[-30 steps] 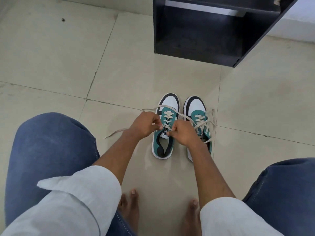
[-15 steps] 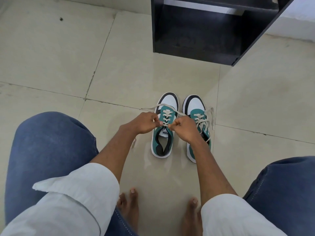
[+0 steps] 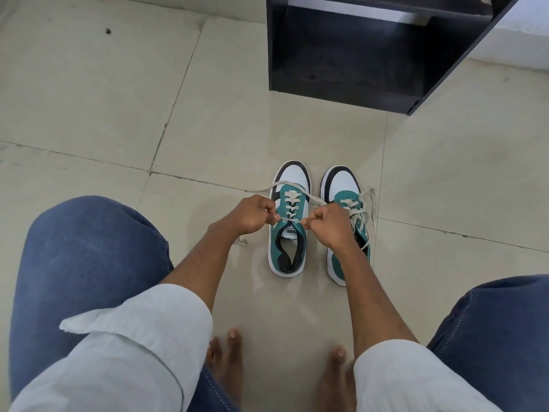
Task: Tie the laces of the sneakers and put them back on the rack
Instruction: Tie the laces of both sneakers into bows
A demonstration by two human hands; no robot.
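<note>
Two teal, white and black sneakers stand side by side on the tiled floor, toes away from me. My left hand (image 3: 252, 215) and my right hand (image 3: 325, 222) each pinch a cream lace end (image 3: 292, 220) over the tongue of the left sneaker (image 3: 289, 221), pulled taut between them. One lace strand crosses the toe towards the left. My right hand and forearm cover part of the right sneaker (image 3: 344, 188), whose laces (image 3: 364, 209) lie loose over its side. The black rack (image 3: 350, 46) stands open beyond the shoes.
My bent knees in blue jeans (image 3: 89, 257) flank the view, and my bare feet (image 3: 228, 361) rest on the beige tiles (image 3: 104, 90) below the shoes. A white wall base (image 3: 523, 34) runs at the far right, beside the rack.
My hands have drawn the lace ends in over the left sneaker's tongue. The long lace tail that lay stretched out on the floor to the left is now mostly pulled in.
</note>
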